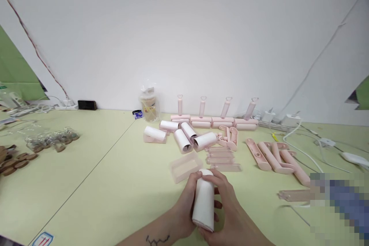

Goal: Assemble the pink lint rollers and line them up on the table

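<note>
A white lint roller roll (203, 204) is held nearly upright between my two hands, above the front of the table. My left hand (186, 204) is closed around its left side, thumb near the top. On the other side my right hand (226, 200) wraps it, with fingers over the top and behind. Just beyond lies an open, clear pinkish cover (186, 166). Several more white rolls (182, 140) rest farther back, some in covers. Clear pink handle sleeves (220, 160) lie side by side to the right of the cover.
Assembled pink lint rollers (201, 120) line the wall, handles upright. Pink roller frames (272, 157) and white cables (314, 150) are at right, near a pixelated area. A bagged cup (149, 107) stands at the back. Small glass jars (54, 138) and cork pieces (17, 161) are at left.
</note>
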Available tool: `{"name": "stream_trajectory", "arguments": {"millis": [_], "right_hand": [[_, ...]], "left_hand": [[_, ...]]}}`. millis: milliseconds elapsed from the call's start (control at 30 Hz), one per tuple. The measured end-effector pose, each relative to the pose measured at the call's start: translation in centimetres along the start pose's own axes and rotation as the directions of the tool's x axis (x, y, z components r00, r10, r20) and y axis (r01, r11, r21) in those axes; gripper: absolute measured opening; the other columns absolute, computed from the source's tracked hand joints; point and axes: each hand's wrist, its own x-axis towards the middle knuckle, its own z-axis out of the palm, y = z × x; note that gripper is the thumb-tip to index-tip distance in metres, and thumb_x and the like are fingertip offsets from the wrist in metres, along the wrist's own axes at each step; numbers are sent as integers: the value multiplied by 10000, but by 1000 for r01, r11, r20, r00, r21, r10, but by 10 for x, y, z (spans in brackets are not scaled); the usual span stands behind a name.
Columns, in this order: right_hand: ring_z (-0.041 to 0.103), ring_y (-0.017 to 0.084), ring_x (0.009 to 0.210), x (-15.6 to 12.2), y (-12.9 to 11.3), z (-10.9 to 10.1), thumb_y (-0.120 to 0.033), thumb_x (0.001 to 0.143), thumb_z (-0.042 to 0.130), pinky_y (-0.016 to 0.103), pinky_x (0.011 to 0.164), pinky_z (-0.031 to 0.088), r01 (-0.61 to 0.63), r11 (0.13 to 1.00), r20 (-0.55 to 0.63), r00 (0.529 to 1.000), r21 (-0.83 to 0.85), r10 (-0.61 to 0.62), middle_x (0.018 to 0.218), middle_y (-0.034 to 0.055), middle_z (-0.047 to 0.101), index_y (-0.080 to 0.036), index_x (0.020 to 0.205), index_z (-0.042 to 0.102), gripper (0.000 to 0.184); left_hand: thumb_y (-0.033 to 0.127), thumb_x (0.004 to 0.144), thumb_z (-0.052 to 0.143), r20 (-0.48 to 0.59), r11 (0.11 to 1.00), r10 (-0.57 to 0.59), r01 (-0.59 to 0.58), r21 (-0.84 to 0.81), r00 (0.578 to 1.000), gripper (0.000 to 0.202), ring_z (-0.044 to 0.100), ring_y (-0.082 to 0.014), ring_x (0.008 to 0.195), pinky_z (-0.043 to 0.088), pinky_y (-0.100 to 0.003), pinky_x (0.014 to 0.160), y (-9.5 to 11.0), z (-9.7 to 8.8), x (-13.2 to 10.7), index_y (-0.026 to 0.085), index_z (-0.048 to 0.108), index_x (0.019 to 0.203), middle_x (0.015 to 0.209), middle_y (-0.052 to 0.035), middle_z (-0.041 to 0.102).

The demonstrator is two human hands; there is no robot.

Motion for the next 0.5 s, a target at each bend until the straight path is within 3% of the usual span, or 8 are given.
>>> {"name": "stream_trajectory", "arguments": {"millis": [133, 200, 267, 333, 400, 433, 500], "right_hand": [[400, 352, 1136, 2, 9, 1, -105, 466, 597, 405, 738, 503, 171, 955, 27, 985, -244, -170, 1315, 131, 281, -252, 1111, 398, 691], [408, 369, 1122, 3, 13, 0, -125, 457, 627, 461, 803, 454, 221, 918, 21, 974, -328, -227, 1299, 141, 296, -244, 1105, 394, 699], [410, 374, 1137, 3, 14, -3, -175, 471, 690, 463, 820, 443, 262, 906, 50, 964, -331, -260, 1309, 150, 297, -252, 1159, 348, 772], [371, 386, 1198, 5, 13, -10, -279, 456, 773, 441, 817, 463, 283, 920, 138, 957, -270, -253, 1357, 168, 265, -261, 1244, 259, 941], [372, 367, 1224, 12, 11, -22, -379, 447, 799, 414, 813, 486, 203, 957, 204, 966, -208, -161, 1392, 180, 262, -253, 1308, 177, 1070], [415, 332, 1207, 19, 11, -31, -410, 512, 769, 394, 816, 493, 121, 971, 193, 978, -206, -81, 1383, 170, 307, -247, 1318, 179, 1012], [540, 233, 1096, 41, 15, -52, -408, 742, 599, 341, 829, 491, -80, 965, 82, 991, -252, 103, 1292, 118, 462, -234, 1273, 297, 635]], "left_hand": [[678, 750, 385, -35, 995, -41, 44, 91, 999, 603, 565, -172, 551, 411, -244, 468, -3, 1, -1, 145, 589, 942, 648, -41, 592], [681, 744, 406, -72, 989, 32, -21, 144, 997, 599, 545, -157, 490, 410, -247, 459, -7, 2, -1, 185, 548, 1048, 615, -11, 585], [669, 741, 434, -121, 978, 135, -113, 173, 983, 567, 506, -136, 420, 391, -239, 419, -11, 2, 0, 241, 506, 1105, 589, 22, 571], [701, 733, 400, -157, 980, 127, -100, 171, 979, 578, 467, -118, 373, 359, -221, 380, -14, 1, 2, 195, 574, 951, 517, 21, 533], [754, 720, 307, -163, 990, 33, -10, 141, 986, 665, 437, -103, 341, 323, -200, 355, -14, -1, 4, 147, 573, 661, 413, 10, 462], [765, 716, 285, -141, 993, 6, 11, 115, 990, 681, 424, -94, 329, 315, -193, 349, -13, -3, 5, 148, 535, 572, 387, 10, 436], [763, 710, 313, -57, 999, 16, -14, 38, 998, 660, 410, -80, 321, 314, -187, 339, -11, -6, 8, 155, 505, 541, 401, 23, 432]]}}
